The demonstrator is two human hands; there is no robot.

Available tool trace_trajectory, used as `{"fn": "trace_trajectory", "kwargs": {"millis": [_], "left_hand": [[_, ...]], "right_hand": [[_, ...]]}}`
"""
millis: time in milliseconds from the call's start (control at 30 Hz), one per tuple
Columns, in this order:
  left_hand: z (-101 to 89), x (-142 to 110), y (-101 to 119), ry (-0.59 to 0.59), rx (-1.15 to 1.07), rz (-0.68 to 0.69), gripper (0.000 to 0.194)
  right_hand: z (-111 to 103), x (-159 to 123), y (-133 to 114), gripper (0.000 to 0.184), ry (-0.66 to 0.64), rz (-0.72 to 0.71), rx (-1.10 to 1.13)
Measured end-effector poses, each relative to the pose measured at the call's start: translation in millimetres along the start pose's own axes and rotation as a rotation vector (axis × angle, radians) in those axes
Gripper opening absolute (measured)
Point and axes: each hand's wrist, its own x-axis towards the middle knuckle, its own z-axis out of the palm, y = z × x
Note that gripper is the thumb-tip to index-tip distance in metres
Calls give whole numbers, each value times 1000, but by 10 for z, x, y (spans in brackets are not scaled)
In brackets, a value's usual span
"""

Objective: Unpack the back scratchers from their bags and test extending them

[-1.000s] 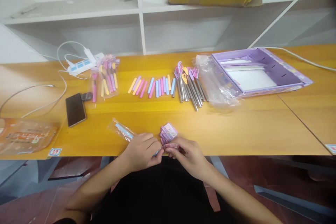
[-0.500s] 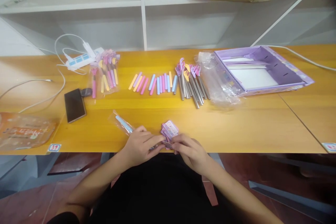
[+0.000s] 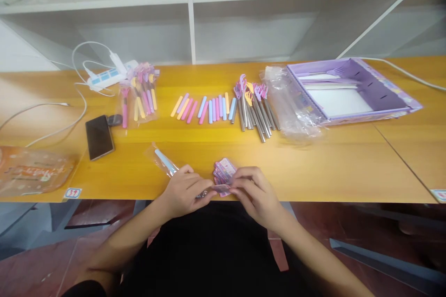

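Left grip [image 3: 186, 192] and right grip [image 3: 259, 199] pinch one card [image 3: 220, 189].

2 bare forearms [image 3: 134, 234] angle inward, left hand [image 3: 186, 193] and right hand [image 3: 258, 197] pinching close together.

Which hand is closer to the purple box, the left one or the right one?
Right. The right hand is nearer, in front of the purple box and off to its left. The left hand is farther left, by the wrapped blue stick.
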Motion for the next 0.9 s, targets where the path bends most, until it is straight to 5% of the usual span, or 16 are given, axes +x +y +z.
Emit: {"fn": "trace_trajectory", "kwargs": {"millis": [200,300,433,533,600,733,800,900], "left_hand": [[-229,-64,-189,47,25,-43,25],[-279,-126,-232,102,29,-89,46],[-253,-143,-125,189,-23,-254,80],[-254,-84,4,199,-65,-407,80],[-278,-46,49,208,-107,-466,80],[-367,-77,-57,188,-146,-454,90],[-417,-153,-188,74,-95,-419,85],[-466,-289,-370,-81,-54,-531,45]], "right_hand": [[-148,31,120,6,125,256,-64],[-196,114,180,28,48,378,-152],[-194,353,16,32,-121,271,-145],[-53,591,-201,59,-421,141,19],[81,747,-285,55,-471,87,130],[185,1018,-278,9,-253,-26,286],[118,1111,-264,12,-23,-75,255],[-50,1185,-304,17,150,-180,123]]}}
